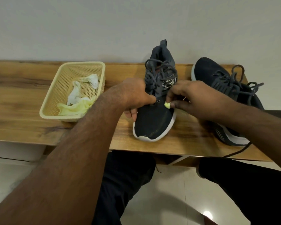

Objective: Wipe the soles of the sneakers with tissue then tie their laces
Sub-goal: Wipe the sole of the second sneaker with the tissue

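Two dark navy sneakers with white soles stand on a wooden table [23,98]. The nearer sneaker [154,124] points its toe at me, its grey laces [159,70] loose. My left hand [136,96] grips this shoe's left side by the lower eyelets. My right hand [190,98] pinches a small yellow-green lace tip [167,105] against the shoe's right side. The second sneaker [217,78] lies to the right, its laces [238,82] also loose, one end hanging over the table's front edge.
A cream plastic basket [55,88] sits left of the shoes and holds crumpled white tissue [78,91] and a yellowish piece [73,108]. A pale wall stands behind the table. My dark-trousered legs and a tiled floor are below.
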